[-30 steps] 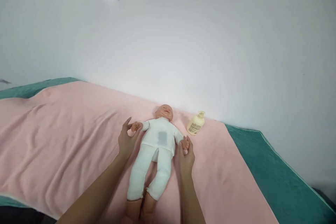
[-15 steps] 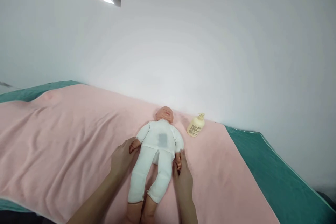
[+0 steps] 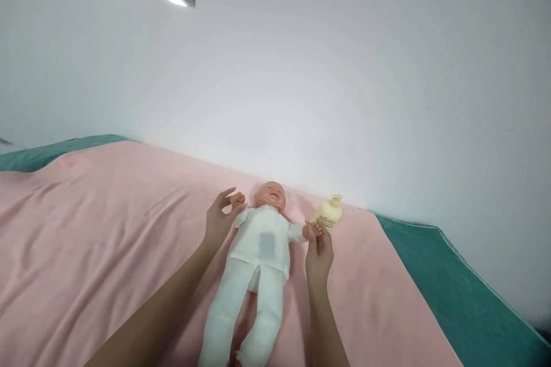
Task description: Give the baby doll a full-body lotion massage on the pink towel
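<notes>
I see the doll [image 3: 258,252] on its back on the pink towel [image 3: 107,241], long axis toward me. Left hand [image 3: 219,219] pinches one doll hand, right hand [image 3: 319,252] the other, arms spread sideways.

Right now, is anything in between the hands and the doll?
Nothing visible. The left hand already holds one arm of the doll by its little fist, and the right hand holds the other arm. The bottle lies just beyond the right hand, off to the side.
</notes>
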Demonstrator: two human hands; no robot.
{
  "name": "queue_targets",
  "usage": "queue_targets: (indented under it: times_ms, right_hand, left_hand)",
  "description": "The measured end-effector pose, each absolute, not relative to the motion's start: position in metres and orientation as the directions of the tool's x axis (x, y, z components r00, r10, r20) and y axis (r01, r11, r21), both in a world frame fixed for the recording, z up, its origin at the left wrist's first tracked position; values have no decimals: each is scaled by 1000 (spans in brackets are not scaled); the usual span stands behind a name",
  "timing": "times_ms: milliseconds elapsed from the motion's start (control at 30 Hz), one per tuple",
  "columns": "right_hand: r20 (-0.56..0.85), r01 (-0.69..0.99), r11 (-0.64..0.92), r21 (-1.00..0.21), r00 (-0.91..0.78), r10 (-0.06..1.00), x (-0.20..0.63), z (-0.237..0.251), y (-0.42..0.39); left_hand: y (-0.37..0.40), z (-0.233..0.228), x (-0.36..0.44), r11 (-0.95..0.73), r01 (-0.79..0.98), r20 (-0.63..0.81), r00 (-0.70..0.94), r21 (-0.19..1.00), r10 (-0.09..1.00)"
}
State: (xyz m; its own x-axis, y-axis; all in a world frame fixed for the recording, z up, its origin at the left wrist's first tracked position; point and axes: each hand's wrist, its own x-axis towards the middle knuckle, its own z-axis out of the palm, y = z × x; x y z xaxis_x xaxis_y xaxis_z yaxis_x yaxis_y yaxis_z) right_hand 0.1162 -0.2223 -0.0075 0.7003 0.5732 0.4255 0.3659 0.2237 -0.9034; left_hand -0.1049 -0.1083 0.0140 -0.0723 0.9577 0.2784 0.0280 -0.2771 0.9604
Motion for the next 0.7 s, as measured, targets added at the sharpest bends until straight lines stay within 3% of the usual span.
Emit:
queue_targets:
  times_ms: [100, 200, 400, 700]
  right_hand:
    - [476, 393, 276, -877, 632, 612, 129, -2, -183]
    - [489, 450, 249, -858, 563, 667, 140, -5, -151]
    - [338, 461, 38, -887, 589, 734, 166, -26, -104]
    - [294, 432, 15, -902, 589, 753, 174, -43, -92]
  left_hand:
    - [-71, 13, -85, -254, -9, 253, -73, 967, 965]
    - [-40, 3, -71, -208, 62, 211, -45, 976, 976]
    - [3, -21, -58, -213, 496, 150, 164, 842, 975]
    - [8, -30, -54, -223, 567, 138, 189, 793, 972]
